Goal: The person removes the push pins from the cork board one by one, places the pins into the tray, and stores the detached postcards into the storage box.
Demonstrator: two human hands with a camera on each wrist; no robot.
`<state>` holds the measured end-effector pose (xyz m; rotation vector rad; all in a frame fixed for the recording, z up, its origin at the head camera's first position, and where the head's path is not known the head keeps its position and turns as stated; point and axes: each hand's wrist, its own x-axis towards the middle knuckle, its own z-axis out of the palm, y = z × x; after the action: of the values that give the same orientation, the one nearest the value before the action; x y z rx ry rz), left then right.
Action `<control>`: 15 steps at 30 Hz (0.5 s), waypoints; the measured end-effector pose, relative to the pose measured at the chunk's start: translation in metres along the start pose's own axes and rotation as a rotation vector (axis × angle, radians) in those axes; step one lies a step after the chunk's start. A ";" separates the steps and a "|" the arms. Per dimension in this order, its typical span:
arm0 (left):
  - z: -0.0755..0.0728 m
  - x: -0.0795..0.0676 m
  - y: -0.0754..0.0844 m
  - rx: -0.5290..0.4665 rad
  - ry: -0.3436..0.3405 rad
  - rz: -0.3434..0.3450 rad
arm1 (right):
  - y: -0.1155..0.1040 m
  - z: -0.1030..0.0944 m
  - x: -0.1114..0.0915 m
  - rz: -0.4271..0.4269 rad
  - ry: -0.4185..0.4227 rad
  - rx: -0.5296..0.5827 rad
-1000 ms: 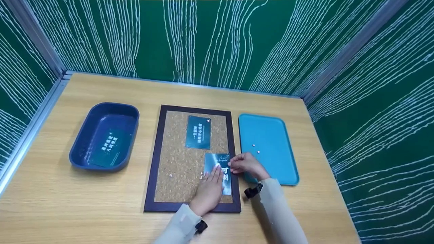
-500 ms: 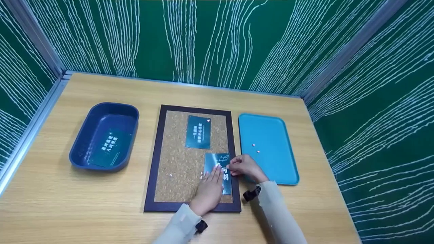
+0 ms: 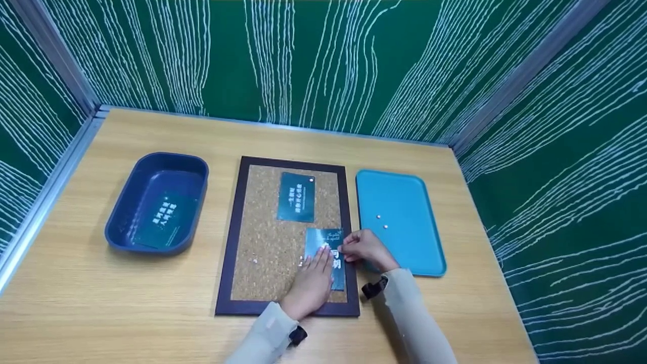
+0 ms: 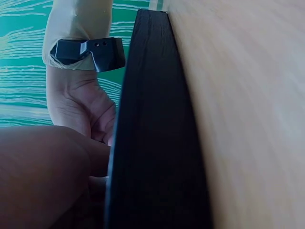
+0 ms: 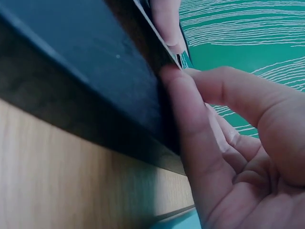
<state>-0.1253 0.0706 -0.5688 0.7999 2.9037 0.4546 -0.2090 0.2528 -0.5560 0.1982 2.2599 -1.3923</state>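
Observation:
On the framed cork board [image 3: 263, 237] lies a dark green card [image 3: 323, 237] with white lettering, at the lower right by the frame. My left hand [image 3: 311, 283] rests flat on this card with its fingers straight, covering part of the print. At the card's right edge, my right hand [image 3: 369, 247] pinches between thumb and forefinger. The right wrist view shows the fingertips [image 5: 174, 78] closed at the card's thin edge, just over the dark frame [image 5: 105, 90]. Higher on the board a second green card [image 3: 295, 197] is fixed by a small light pushpin [image 3: 311, 180] at its upper right corner.
A dark blue bin [image 3: 119, 237] on the left holds another green card [image 3: 164, 220]. A turquoise tray [image 3: 399, 197] stands right of the board, with two small pushpins [image 3: 378, 217] in it. A few small pale pins [image 3: 255, 261] show on the cork. Green patterned panels surround the table.
My right hand has shifted slightly left and onto the card's right edge. The left hand stays pressed on the card, and the board and containers have not moved.

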 end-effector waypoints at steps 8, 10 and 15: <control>-0.003 -0.003 -0.003 -0.001 0.007 0.048 | -0.003 -0.001 -0.001 0.008 0.000 0.023; -0.004 -0.003 -0.004 -0.004 0.006 0.060 | -0.003 -0.001 -0.001 0.014 0.007 0.022; -0.008 -0.006 -0.007 -0.030 0.009 0.064 | -0.002 0.000 0.000 0.026 0.010 0.030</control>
<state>-0.1252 0.0599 -0.5636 0.8916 2.8791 0.5072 -0.2095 0.2514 -0.5543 0.2439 2.2378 -1.4152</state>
